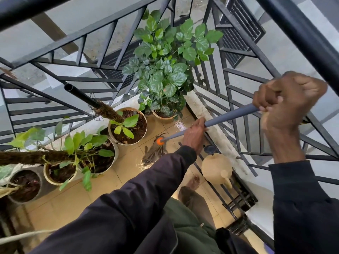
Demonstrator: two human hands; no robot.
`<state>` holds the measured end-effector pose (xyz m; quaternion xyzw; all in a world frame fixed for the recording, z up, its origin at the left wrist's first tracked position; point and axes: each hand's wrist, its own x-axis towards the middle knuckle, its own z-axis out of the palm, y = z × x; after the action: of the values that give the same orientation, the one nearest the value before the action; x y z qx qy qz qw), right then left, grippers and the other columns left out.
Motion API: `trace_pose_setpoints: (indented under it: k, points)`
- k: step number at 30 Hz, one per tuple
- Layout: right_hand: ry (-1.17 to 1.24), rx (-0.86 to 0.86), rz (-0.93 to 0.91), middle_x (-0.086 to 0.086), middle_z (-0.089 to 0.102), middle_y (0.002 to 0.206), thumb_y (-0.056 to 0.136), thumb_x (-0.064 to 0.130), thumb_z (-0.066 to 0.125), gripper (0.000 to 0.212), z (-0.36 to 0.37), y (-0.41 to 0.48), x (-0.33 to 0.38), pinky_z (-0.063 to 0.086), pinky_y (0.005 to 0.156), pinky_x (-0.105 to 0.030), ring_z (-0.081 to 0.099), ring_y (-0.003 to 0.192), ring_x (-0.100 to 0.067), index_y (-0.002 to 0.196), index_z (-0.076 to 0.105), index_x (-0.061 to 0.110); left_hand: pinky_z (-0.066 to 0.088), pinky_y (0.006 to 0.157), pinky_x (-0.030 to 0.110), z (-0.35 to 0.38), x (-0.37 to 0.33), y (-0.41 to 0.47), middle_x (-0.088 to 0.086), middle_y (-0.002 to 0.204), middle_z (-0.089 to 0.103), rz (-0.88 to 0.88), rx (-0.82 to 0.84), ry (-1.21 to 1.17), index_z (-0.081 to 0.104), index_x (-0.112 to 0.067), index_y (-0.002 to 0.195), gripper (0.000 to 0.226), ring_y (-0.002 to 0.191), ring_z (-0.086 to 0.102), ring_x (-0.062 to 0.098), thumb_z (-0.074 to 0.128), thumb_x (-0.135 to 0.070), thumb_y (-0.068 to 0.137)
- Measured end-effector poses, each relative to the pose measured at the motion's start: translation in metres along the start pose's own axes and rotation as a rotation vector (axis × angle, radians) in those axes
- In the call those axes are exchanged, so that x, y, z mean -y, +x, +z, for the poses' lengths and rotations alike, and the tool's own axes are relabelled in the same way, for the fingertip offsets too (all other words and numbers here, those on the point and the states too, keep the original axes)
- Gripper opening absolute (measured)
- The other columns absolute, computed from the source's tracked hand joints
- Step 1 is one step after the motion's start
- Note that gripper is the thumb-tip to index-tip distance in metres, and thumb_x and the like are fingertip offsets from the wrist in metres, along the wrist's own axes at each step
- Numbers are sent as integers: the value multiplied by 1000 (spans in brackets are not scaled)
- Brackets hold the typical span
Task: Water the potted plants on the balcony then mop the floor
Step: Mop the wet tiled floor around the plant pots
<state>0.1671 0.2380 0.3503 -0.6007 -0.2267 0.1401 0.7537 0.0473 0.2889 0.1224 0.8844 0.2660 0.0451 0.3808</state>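
A mop with a grey-blue handle (229, 115) slants down to an orange collar (160, 141) and a grey string mop head (153, 153) lying on the wet tan tiled floor (126, 171). My left hand (194, 136) grips the handle low down. The handle's upper end is held in my right hand (288, 98), closed in a fist. Several potted plants line the left side: a bushy leafy plant (165, 70) in the far corner, a pot with a moss pole (128, 127), and others (60, 173) nearer.
A beige watering can (217, 169) stands on the floor by the right railing. Black metal railings (236, 107) enclose the narrow balcony on the left, far and right sides. My bare foot (193, 182) and trouser leg are below the mop.
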Motion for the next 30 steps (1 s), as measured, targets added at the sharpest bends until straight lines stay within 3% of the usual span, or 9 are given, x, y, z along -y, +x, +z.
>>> trace_pose_setpoints:
  k: [6,10,13,18,20,23,26,30]
  points:
    - [-19,-83,58,6,24,41,78,12,52,35,-18,17,5,24,48,-24,27,33,-14,48,43,27,56,66,40,12,-19,47,7,98,62,89,-23,-65,50,-13,108,25,72,56,20,55,7,95]
    - [-56,-167,-23,2,24,41,80,4,50,39,-19,16,-7,25,50,-25,26,34,-20,49,40,25,50,65,37,15,-19,72,9,100,62,140,14,-82,51,-11,107,22,77,62,26,52,9,96]
    - [-135,-284,-76,0,24,38,81,-9,46,45,-12,2,-21,26,52,-24,25,32,-22,45,40,19,52,68,44,21,-11,78,12,99,60,128,109,-85,49,-9,105,28,79,61,31,45,16,92]
    - [-117,-352,11,2,20,38,74,-1,49,39,-17,4,-14,24,53,-24,22,34,-20,44,36,20,54,68,47,26,-19,72,17,105,63,100,148,-25,48,-4,111,30,82,64,37,45,17,90]
    - [-77,-352,59,5,20,39,73,5,50,40,-23,8,-11,22,51,-23,21,34,-19,43,37,26,56,71,49,31,-21,62,17,105,63,87,143,-10,48,-4,113,30,84,64,37,47,15,91]
    - [-52,-341,99,3,20,39,74,-1,48,39,-26,2,-20,22,52,-24,20,35,-18,44,35,21,57,76,49,33,-5,39,18,106,63,56,142,9,49,-2,114,23,86,62,35,48,11,95]
    - [-38,-232,165,6,25,38,79,-7,44,47,-23,-18,-38,24,52,-24,22,34,-16,44,42,25,56,73,45,30,21,2,16,102,61,-16,115,52,49,-4,115,23,78,55,29,49,9,96]
    - [-49,-80,212,10,31,39,83,-9,43,54,-9,-47,-58,28,52,-25,27,34,-14,45,49,28,55,70,44,24,59,-48,15,105,62,-132,54,107,50,-8,118,30,87,63,33,51,10,94]
